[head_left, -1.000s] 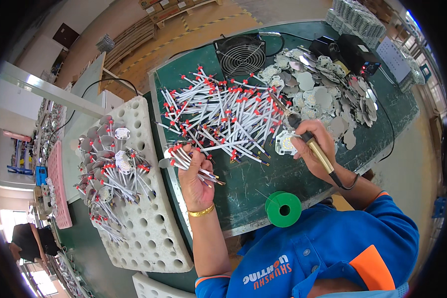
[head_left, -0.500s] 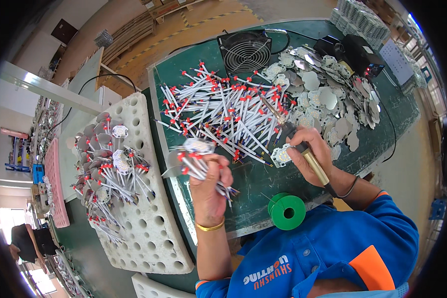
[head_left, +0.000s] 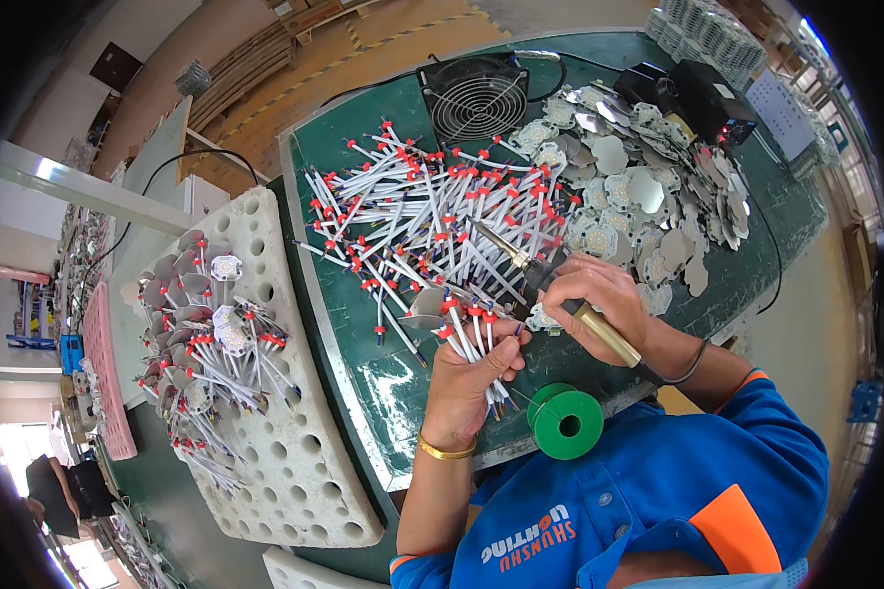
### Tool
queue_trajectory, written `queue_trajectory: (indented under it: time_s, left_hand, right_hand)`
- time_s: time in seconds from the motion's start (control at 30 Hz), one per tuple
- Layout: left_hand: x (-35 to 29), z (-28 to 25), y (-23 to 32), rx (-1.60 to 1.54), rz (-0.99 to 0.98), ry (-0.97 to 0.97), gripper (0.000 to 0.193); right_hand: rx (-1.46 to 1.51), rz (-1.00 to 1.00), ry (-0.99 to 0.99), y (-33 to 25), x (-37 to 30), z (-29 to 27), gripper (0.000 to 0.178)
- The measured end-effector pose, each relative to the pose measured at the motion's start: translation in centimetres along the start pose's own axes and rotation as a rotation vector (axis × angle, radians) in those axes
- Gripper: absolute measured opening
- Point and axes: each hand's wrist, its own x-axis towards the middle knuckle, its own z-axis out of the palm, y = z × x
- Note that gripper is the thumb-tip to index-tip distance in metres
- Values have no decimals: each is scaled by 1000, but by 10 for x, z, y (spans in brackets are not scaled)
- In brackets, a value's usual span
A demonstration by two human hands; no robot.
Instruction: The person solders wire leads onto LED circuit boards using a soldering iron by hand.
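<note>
My left hand (head_left: 465, 391) is closed around a bundle of short white cables (head_left: 459, 332) with red collars; a grey metal disc (head_left: 424, 308) sticks out beside their upper ends. In my right hand (head_left: 604, 299) is a soldering iron (head_left: 609, 335) with a brass-coloured handle, its tip pointing up and left over the cable pile (head_left: 437, 211). Partly covered by the right hand, a white LED board (head_left: 541, 319) lies on the green table just beyond the left fingertips. A green spool of solder wire (head_left: 587, 404) stands at the near edge, between my forearms.
A black fan (head_left: 476, 103) stands behind the cables. LED boards and discs (head_left: 646, 191) are heaped at right, before a black power unit (head_left: 714, 106). On the left, a white perforated foam board (head_left: 280, 471) bears wired boards (head_left: 221, 339). Another person (head_left: 57, 491) is far left.
My left hand has moved right with the cable bundle, close to the LED board and spool. The right hand and soldering iron have shifted slightly left and down.
</note>
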Motion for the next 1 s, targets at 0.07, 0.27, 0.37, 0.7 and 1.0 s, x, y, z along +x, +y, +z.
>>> queue_trajectory:
  time_s: [0.07, 0.27, 0.37, 0.7, 1.0]
  left_hand:
    - [0, 1, -1, 33, -11, 0, 21]
    - [1, 1, -2, 87, -7, 6, 21]
    - [0, 1, -3, 87, -2, 8, 21]
    - [-1, 4, -4, 157, 4, 26, 19]
    - [-3, 5, -4, 143, 2, 30, 20]
  right_hand:
    - [-7, -6, -1, -2, 2, 0, 24]
    - [27, -31, 17, -3, 4, 2, 25]
    - [20, -36, 18, -4, 4, 2, 25]
    - [34, -53, -10, -6, 2, 2, 25]
    - [-10, -56, 20, -2, -3, 3, 26]
